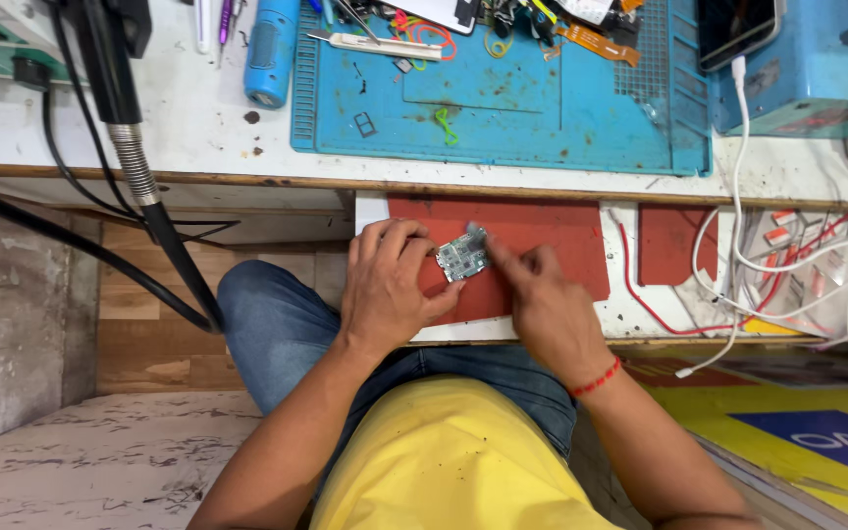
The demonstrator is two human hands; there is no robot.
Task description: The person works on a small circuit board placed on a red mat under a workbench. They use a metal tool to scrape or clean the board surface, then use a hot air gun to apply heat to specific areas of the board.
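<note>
Steadying small circuit board (462, 259) on red mat (532, 236): left hand (385, 290) grip pinching board edge, right hand (542, 294) fingertip pressed on top; best kept flat, light pressure.

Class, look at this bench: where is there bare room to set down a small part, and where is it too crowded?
Free: the red mat right of the right hand, and the blue mat centre, below its tool-strewn top edge. Crowded: the left hand and right hand around the small circuit board, and the white cables on the right.
</note>
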